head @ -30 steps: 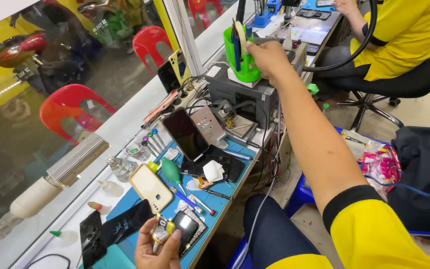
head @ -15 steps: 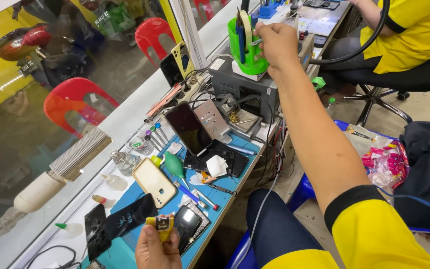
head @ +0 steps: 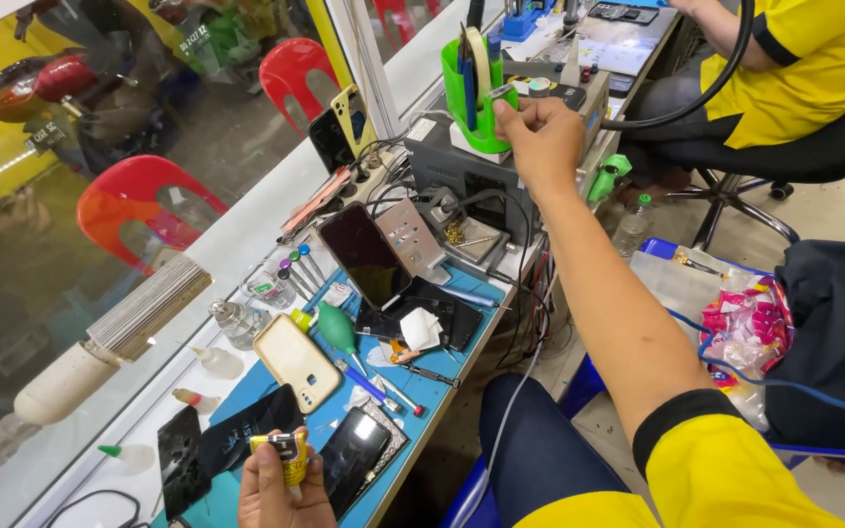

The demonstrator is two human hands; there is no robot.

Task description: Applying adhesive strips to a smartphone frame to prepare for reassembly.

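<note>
Small yellow part: we see a small yellow part (head: 289,452) pinched upright at the tips of our left hand (head: 281,489), over the near edge of the blue mat (head: 442,376).
Left fingers: curled narrow round the part, thumb on one side.
Right hand: our right hand (head: 540,142) reaches to the far end of the bench, fingertips closed on a thin tool at the green holder (head: 476,98).
Around: a dark phone (head: 352,460) lies just beside the left hand; a beige phone case (head: 295,360) lies farther in.

Phone repair stall: opened phones (head: 364,256), tool holder (head: 476,98), cluttered workbench (head: 442,391)
</note>
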